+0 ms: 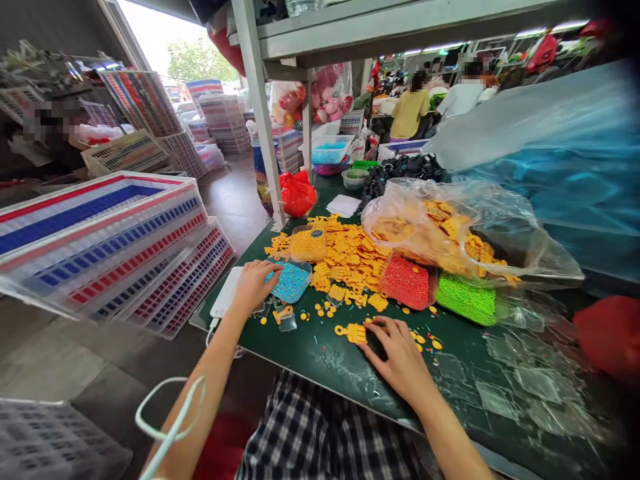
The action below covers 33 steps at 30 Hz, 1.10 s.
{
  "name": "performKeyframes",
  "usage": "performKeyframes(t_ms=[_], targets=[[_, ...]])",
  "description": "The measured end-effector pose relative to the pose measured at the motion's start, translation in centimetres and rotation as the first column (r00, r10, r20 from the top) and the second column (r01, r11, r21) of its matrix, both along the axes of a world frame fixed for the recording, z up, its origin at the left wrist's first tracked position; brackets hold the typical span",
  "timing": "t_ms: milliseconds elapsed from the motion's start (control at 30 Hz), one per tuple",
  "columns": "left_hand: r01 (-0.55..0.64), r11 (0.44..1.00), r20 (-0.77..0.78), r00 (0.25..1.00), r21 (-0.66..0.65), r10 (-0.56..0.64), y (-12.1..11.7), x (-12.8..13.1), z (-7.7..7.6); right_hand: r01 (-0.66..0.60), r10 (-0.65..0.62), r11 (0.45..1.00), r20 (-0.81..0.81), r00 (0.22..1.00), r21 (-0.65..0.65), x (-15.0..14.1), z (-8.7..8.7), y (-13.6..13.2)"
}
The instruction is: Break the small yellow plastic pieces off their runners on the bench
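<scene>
The left hand point(253, 287) is on a box of blue beads point(290, 281); I can't tell if it grips. The open right hand point(395, 353) sits by a yellow piece point(356, 333).

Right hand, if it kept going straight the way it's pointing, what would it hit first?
The yellow piece lying on the table, directly ahead of the right hand. The fingertips look to be at its edge already, though from this view I can't tell whether they touch it.
</scene>
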State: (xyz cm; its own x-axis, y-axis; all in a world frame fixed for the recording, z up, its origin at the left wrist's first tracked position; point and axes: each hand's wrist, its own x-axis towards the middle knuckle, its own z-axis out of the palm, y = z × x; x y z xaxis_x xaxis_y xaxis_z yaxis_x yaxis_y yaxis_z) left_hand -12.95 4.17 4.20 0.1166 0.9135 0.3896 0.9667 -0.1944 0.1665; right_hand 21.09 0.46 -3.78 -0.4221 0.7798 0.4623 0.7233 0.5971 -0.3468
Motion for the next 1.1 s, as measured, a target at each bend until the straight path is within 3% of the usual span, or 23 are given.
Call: performKeyframes(t_ms=[167, 367, 667, 800, 933, 1033, 1100], targets=[[0.094, 0.969, -0.116, 0.986, -0.228, -0.123, 3.5, -0.7, 0.1, 0.004, -0.004, 1.000, 0.052, 0.999, 0.006, 0.0, -0.3, 0.1], [0.117, 0.943, -0.112, 0.981, -0.311, -0.159, 6.2, 0.4, -0.7, 0.002, -0.002, 1.000, 0.063, 0.998, 0.002, 0.4, 0.1, 0.3], [0.058, 0.933, -0.142, 0.983, -0.356, -0.116, 7.0, 1.3, -1.3, 0.017, -0.016, 0.999, 0.043, 0.999, -0.037, -0.1, 0.6, 0.2], [0.055, 0.947, -0.133, 0.986, -0.317, -0.102, 6.5, 2.3, 0.0, 0.020, -0.019, 0.998, 0.031, 0.999, -0.055, -0.1, 0.8, 0.2], [0.178, 0.979, -0.048, 0.982, -0.104, -0.183, 3.9, 6.2, 1.2, 0.023, -0.022, 0.998, 0.009, 1.000, -0.067, -0.1, 1.0, 0.1], [0.385, 0.918, -0.027, 0.921, -0.094, -0.389, 1.3, 10.5, 0.4, 0.030, -0.030, 0.997, 0.004, 1.000, -0.074, -0.2, 1.2, 0.0], [0.453, 0.882, -0.024, 0.888, -0.132, -0.460, 0.0, 13.0, -0.8, 0.038, -0.039, 0.996, 0.000, 0.999, -0.082, -0.4, 1.4, -0.2]])
